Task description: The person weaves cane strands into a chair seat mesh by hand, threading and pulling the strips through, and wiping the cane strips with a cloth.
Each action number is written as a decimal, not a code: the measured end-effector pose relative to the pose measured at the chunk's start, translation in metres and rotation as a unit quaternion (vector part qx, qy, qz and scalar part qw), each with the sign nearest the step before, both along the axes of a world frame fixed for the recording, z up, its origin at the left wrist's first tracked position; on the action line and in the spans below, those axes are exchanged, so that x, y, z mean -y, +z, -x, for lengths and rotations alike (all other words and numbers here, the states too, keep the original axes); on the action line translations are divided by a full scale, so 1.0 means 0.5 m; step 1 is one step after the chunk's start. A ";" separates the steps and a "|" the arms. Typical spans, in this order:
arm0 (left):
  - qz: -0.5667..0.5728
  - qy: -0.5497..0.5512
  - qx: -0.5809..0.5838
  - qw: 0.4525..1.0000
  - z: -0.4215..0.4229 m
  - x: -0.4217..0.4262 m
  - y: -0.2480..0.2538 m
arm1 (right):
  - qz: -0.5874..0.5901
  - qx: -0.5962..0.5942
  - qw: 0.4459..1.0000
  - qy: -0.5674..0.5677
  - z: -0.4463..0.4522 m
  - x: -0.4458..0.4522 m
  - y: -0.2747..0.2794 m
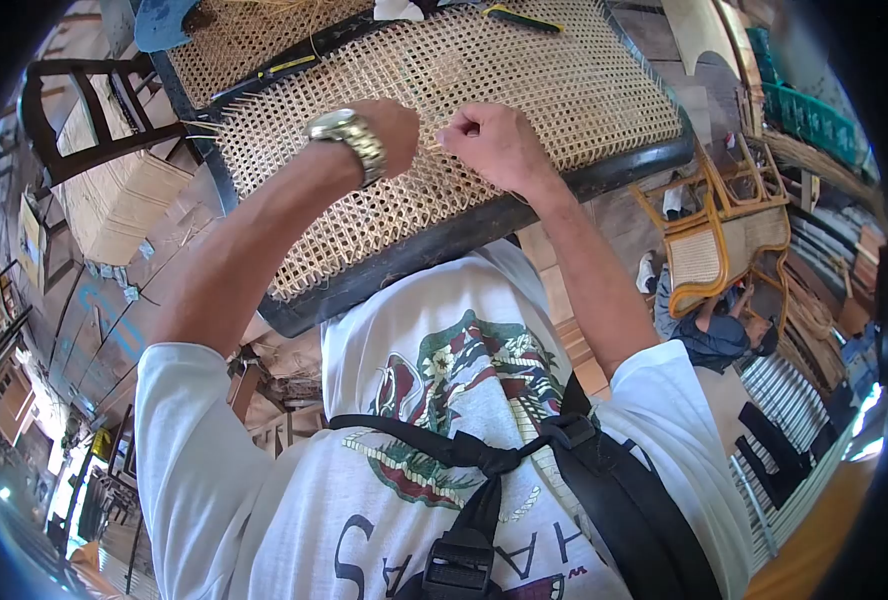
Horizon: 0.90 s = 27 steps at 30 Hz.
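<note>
Though inverted, "HA" legible on shirt [444, 380]; left hand [392, 138] and right hand [501, 147] curled over cane [364, 230], grip unclear.

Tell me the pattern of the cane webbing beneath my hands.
The cane webbing has an open lattice of small holes, best seen in the head view.

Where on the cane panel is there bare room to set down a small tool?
The cane panel is bare right of the right hand, out to the dark frame, and between the left hand and the frame's near side. The far side is crowded: two yellow-and-black tools and a white item. The gap between the hands is tight.
</note>
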<state>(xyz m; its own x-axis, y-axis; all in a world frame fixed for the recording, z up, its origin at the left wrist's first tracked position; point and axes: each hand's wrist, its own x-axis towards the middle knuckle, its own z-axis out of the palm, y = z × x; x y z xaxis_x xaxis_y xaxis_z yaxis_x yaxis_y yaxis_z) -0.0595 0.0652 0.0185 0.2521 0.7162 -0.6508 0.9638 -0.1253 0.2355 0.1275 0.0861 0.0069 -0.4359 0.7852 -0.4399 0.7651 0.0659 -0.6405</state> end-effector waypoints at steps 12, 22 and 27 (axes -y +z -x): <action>0.008 0.247 0.196 0.949 0.020 0.082 -0.063 | 0.025 0.064 0.996 0.052 0.035 0.010 0.004; -0.042 0.056 -0.005 0.998 0.116 0.029 -0.011 | -0.144 -0.136 0.970 0.137 -0.039 0.039 -0.020; -0.188 0.127 -0.125 0.966 0.395 0.022 -0.041 | -0.117 -0.138 0.979 -0.093 -0.154 0.064 0.026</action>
